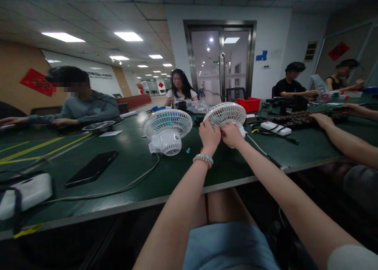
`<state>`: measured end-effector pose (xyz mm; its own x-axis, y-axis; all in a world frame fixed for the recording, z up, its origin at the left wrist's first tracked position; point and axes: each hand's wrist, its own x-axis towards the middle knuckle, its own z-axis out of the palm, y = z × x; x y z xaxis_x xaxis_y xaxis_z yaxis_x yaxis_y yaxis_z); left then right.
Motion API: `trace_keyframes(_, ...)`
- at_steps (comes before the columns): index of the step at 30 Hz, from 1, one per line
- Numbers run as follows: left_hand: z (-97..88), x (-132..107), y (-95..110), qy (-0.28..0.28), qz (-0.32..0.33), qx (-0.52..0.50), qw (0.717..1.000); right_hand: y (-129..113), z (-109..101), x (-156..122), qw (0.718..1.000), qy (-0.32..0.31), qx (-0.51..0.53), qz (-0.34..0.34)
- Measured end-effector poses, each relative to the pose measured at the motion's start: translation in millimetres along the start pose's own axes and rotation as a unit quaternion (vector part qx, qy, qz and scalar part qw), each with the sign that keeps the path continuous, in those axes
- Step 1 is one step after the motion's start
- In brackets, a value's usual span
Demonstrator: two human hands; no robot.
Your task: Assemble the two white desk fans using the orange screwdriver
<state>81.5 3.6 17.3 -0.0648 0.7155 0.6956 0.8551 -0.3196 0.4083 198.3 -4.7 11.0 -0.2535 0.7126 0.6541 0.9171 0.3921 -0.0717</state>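
My left hand [209, 137] and my right hand [232, 134] are both closed on the lower rim of a small white fan [226, 113], which is held tilted just above the dark green table [132, 159]. A bead bracelet [203, 159] is on my left wrist. To the left, a second white fan [167, 129] lies on the table with its grille facing up and its grey cable [130, 183] trailing toward the near edge. A tiny teal part [187, 150] lies between the two fans.
A black phone [92, 168] and a white box [25, 193] lie at the near left. A white adapter [276, 128], black cables and a red bin [249, 104] sit to the right. Another person's arms [339, 136] reach in from the right; other people sit around the table.
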Motion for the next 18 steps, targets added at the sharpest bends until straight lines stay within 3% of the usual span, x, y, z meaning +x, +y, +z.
trace_keyframes(3, 14.9, -3, 7, 0.044, -0.08, -0.066, 0.994, 14, -6, -1, 0.997, 0.067, 0.041, 0.016)
trace_keyframes(5, 22.7, -9, 8, 0.056, -0.076, -0.094, 0.991, 25, -11, -1, 0.991, 0.089, 0.039, 0.087)
trace_keyframes(9, 30.8, -19, 4, -0.008, -0.017, -0.119, 0.993, 49, -14, -3, 0.96, 0.045, 0.03, 0.276)
trace_keyframes(12, 33.1, -20, 0, -0.086, -0.027, -0.125, 0.988, 64, -6, -5, 0.925, -0.011, 0.059, 0.376)
trace_keyframes(15, 34.6, -18, -4, -0.124, -0.021, -0.129, 0.984, 75, 9, -5, 0.888, -0.077, 0.113, 0.439)
trace_keyframes(18, 36.1, -16, -7, -0.13, -0.002, -0.131, 0.983, 83, 22, -3, 0.869, -0.089, 0.168, 0.457)
